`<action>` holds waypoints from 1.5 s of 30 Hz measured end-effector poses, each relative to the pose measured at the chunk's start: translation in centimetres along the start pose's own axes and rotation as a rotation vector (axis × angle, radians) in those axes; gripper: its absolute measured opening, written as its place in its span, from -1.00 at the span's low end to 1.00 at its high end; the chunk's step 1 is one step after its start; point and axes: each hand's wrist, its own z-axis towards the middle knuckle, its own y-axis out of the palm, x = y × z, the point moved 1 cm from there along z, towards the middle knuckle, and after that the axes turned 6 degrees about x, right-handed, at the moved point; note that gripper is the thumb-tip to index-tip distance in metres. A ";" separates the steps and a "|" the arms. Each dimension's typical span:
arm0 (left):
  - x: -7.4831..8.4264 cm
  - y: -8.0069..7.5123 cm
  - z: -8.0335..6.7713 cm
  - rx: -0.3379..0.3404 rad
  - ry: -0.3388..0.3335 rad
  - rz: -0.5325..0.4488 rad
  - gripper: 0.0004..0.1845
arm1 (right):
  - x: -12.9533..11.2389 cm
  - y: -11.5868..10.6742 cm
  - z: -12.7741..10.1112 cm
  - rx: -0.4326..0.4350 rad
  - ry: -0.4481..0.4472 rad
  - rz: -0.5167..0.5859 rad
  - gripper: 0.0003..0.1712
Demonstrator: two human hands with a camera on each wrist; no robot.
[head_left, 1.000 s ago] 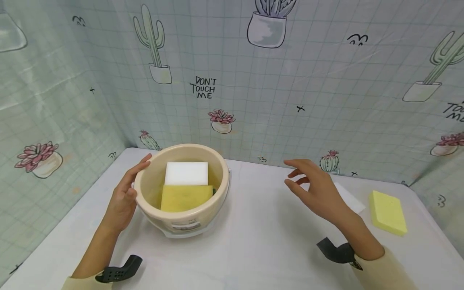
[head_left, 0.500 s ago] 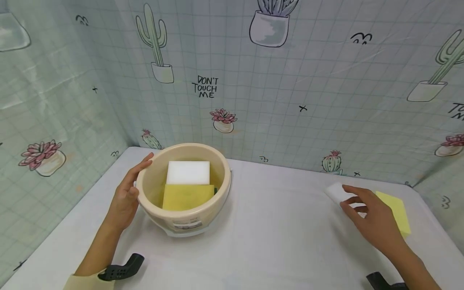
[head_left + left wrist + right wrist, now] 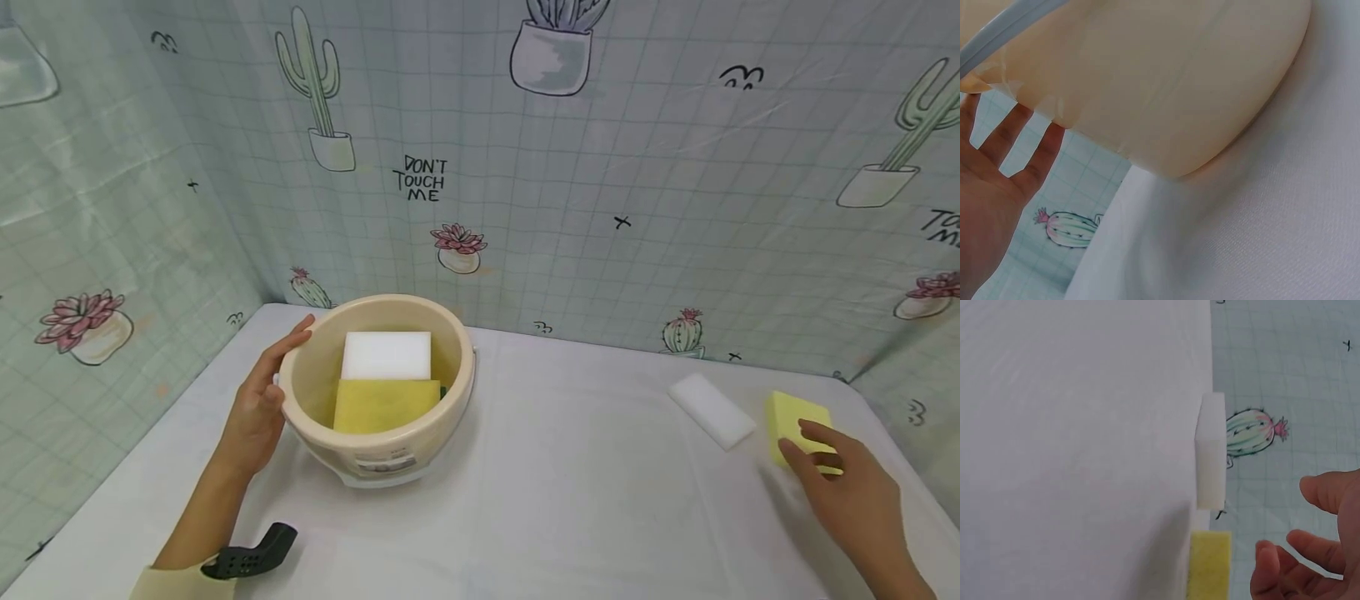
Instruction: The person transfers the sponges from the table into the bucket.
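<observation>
Cream plastic bowl [image 3: 378,433] stands on the left part of the white-covered bench [image 3: 570,500]. Inside it lie two sponges: a white one [image 3: 386,356] at the far side and a yellow one [image 3: 385,405] at the near side, the yellow one overlapping the white one's near edge. The left hand [image 3: 258,408] rests flat against the bowl's outer wall on its left, fingers straight and spread, fingertips near the rim; in the left wrist view the open palm [image 3: 985,206] and spread fingers [image 3: 1041,156] lie along the bowl wall [image 3: 1172,81].

At the right of the bench lie two more sponges, near each other but apart: a white block [image 3: 711,410] and, to its right, a yellow block [image 3: 797,417]. The right hand [image 3: 847,492] reaches over the near end of the yellow block, fingers loosely bent; its fingertips overlap that block's near edge in the head view, but contact cannot be confirmed. In the right wrist view the fingers [image 3: 1310,562] are relaxed and hold nothing, with the yellow block [image 3: 1210,565] just beside them and the white block [image 3: 1211,450] farther off.

Behind the bench hangs a pale green curtain [image 3: 600,167] printed with cacti and potted plants.
</observation>
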 end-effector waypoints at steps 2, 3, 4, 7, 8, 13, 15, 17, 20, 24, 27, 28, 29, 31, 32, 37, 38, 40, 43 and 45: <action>0.0 0.0 0.0 -0.001 0.000 -0.002 -0.22 | 0.5 0.1 0.2 -0.016 0.069 -0.033 -0.28; 0.0 -0.1 0.0 0.000 -0.002 0.000 -0.22 | 0.7 0.1 0.3 -0.020 0.089 -0.046 -0.26; 0.0 -0.1 0.0 0.000 -0.003 -0.001 -0.23 | 1.0 0.1 0.5 -0.027 0.114 -0.051 -0.23; -0.1 -0.2 -0.2 0.011 -0.009 -0.003 -0.22 | 1.6 0.3 0.8 -0.019 0.166 -0.005 -0.18; -0.1 -0.3 -0.2 0.015 -0.012 -0.001 -0.22 | 1.7 0.5 0.9 -0.017 0.190 0.005 -0.16; 0.1 -0.4 -0.4 0.025 -0.022 -0.006 -0.21 | 1.8 1.3 1.2 -0.029 0.373 0.025 0.01; 0.1 -0.4 -0.5 0.026 -0.028 -0.012 -0.21 | 1.8 1.5 1.2 -0.021 0.420 0.034 0.06; 0.2 -0.4 -0.5 0.029 -0.031 -0.014 -0.21 | 1.8 1.8 1.0 -0.017 0.461 0.046 0.11; 0.2 -0.4 -0.5 0.026 -0.030 -0.017 -0.22 | 2.1 2.3 0.9 -0.021 0.515 0.059 0.22; 0.2 -0.3 -0.4 0.015 -0.015 -0.019 -0.23 | 2.4 2.7 0.7 -0.034 0.556 0.064 0.32; 0.1 -0.3 -0.3 0.008 -0.008 -0.013 -0.24 | 2.5 2.7 0.6 -0.021 0.540 0.077 0.33; 0.0 -0.3 -0.2 0.007 -0.007 -0.008 -0.25 | 2.5 2.8 0.5 -0.018 0.536 0.081 0.33; 0.0 -0.3 -0.2 0.007 -0.005 -0.004 -0.25 | 2.6 2.8 0.4 -0.014 0.534 0.082 0.32; 0.0 -0.2 -0.1 0.006 -0.005 0.004 -0.25 | 2.6 2.8 0.3 -0.007 0.538 0.083 0.32; 0.0 -0.2 -0.1 0.006 -0.005 0.006 -0.24 | 2.6 2.8 0.3 -0.007 0.544 0.080 0.32; 0.1 -0.1 0.0 0.002 -0.009 0.003 -0.24 | 2.7 2.9 0.2 -0.012 0.549 0.053 0.27; 0.0 -0.1 0.0 0.002 -0.009 0.005 -0.24 | 2.7 3.0 0.2 -0.014 0.550 0.048 0.25; 0.0 -0.1 0.0 0.002 -0.005 0.004 -0.24 | 2.7 3.0 0.2 -0.016 0.549 0.041 0.24; -0.1 -0.1 0.0 -0.007 0.005 -0.007 -0.25 | 2.8 3.1 0.3 -0.017 0.552 0.038 0.22; -0.1 -0.2 0.0 -0.011 0.010 -0.016 -0.25 | 2.8 3.1 0.2 -0.019 0.561 0.038 0.21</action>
